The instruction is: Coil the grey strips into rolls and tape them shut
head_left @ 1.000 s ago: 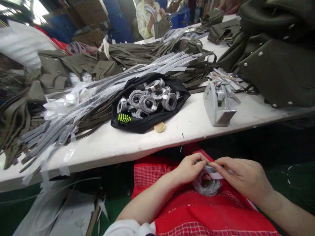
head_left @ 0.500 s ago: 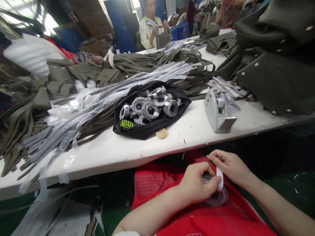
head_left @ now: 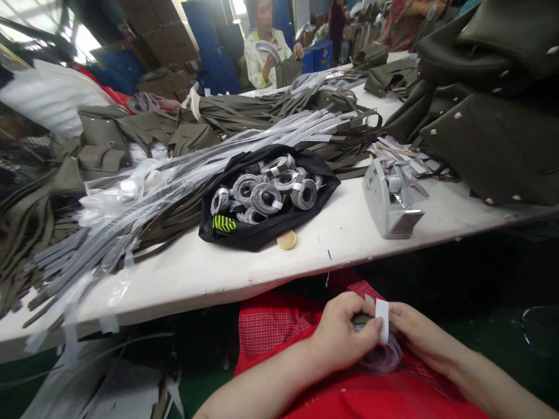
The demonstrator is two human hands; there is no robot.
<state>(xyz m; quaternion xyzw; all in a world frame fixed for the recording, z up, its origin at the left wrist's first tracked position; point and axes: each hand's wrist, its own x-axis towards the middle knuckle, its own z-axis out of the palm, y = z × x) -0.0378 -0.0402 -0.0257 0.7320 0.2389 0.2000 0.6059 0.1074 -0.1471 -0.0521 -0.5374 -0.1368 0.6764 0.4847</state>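
Note:
Low over my lap, my left hand [head_left: 347, 331] pinches a coiled strap [head_left: 382, 358] in clear plastic, its thumb pressing a white band [head_left: 382, 321] against the coil. My right hand [head_left: 414, 329] closes on the coil's far side, with its fingertips partly hidden behind the band. A short dull-coloured end sticks up beside the band. On the table in front, a black cloth bag [head_left: 262, 237] lies open, holding several similar coils [head_left: 266, 198] with white bands. To its right stands a grey tape dispenser [head_left: 388, 201].
Long plastic-wrapped straps [head_left: 244, 142] and dark olive straps spread across the white table [head_left: 209, 270]. Olive bags [head_left: 493, 145] are heaped at right. A yellow round disc [head_left: 287, 239] lies by the table's front edge. Across the table, a person [head_left: 266, 58] handles a bag.
My right hand has moved down and in, from the band's upper end to behind the coil. The white band now stands upright, facing me. My left hand keeps its hold.

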